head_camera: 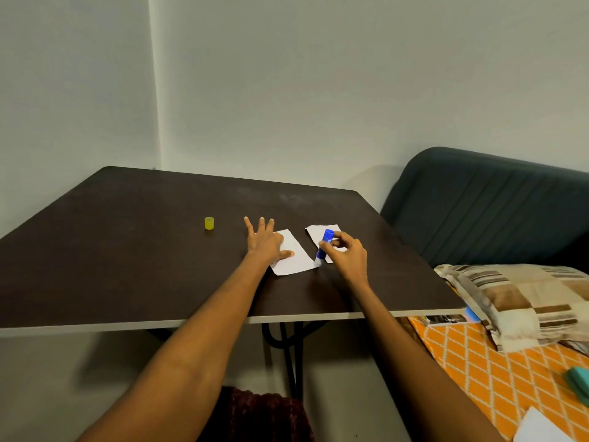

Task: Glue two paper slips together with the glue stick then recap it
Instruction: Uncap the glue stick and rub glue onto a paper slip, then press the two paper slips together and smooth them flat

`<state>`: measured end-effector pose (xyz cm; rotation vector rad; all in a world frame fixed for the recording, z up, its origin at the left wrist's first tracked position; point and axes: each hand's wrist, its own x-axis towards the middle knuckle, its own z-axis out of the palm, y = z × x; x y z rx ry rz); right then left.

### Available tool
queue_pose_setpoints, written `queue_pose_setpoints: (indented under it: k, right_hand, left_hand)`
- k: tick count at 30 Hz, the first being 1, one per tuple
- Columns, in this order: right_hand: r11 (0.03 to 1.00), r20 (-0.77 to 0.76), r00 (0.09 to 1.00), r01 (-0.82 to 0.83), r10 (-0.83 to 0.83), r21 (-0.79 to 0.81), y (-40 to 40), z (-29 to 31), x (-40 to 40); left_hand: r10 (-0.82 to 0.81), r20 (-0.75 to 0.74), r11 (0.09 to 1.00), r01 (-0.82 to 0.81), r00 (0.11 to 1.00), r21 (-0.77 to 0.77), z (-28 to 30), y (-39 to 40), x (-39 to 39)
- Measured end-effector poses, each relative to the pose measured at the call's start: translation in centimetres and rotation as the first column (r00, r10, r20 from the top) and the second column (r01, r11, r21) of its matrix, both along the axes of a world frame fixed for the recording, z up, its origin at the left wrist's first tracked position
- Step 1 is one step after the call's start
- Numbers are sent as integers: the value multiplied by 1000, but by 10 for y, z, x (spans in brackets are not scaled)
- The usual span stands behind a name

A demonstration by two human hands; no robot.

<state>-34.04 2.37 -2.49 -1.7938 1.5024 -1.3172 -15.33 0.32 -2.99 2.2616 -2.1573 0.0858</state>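
Two white paper slips lie side by side on the dark table. My left hand lies flat with fingers spread on the left edge of the nearer slip. My right hand grips the blue glue stick, tilted with its tip down at that slip's lower right corner. The second slip lies behind the glue stick, partly hidden by my right hand. The yellow cap stands alone on the table, to the left of my left hand.
The table's front edge runs across the view, with metal legs below. A dark sofa stands at the right, with a patterned pillow and an orange patterned cloth holding a white sheet. Walls close the back and left.
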Motion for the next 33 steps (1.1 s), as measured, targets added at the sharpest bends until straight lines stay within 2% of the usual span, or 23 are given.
queue_pose_setpoints:
  k: [4,7,11,16,18,20,21,22,24,25,28,33]
  right_hand:
    - [1000,174,985,14,-10,-24,-4,6,2]
    - [1000,274,962,11,-13,10,-10,9,9]
    - [995,324,946,-40,7,94,-16,6,21]
    - [980,304,953,-53,-8,191,-22,3,36]
    - [965,354,932,-160,78,208,-25,2,41]
    - [925,386,895,-321,225,205,-28,4,47]
    - [903,390,876,-381,283,199,-30,5,51]
    - [891,389,864,-414,320,188,-33,7,55]
    - [880,368,859,-440,355,180,-40,13,67]
    - [873,348,862,-450,369,187,-44,15,76]
    - [851,258,871,-475,419,222,-59,19,104]
    - [884,166,909,-412,382,220,-81,15,152]
  left_hand:
    - [-58,-71,996,53,996,-66,-1,2,-2]
    - [-174,-133,976,152,976,-156,-1,5,-2]
    - [-342,-161,930,309,926,-201,-2,10,2]
    - [-353,-218,930,317,910,-184,-2,13,5]
    - [-338,-265,939,303,903,-164,0,12,6]
    - [-308,-368,945,237,877,-228,4,10,10]
    - [-280,-493,947,153,824,-283,7,8,13]
    - [-253,-640,944,42,725,-326,10,8,17]
    - [-221,-847,933,-148,483,-328,20,6,26]
    - [-207,-901,935,-192,381,-297,25,6,33]
    - [-208,-961,948,-205,184,-244,34,4,53]
    - [-148,-989,954,-263,1,-143,33,-8,85]
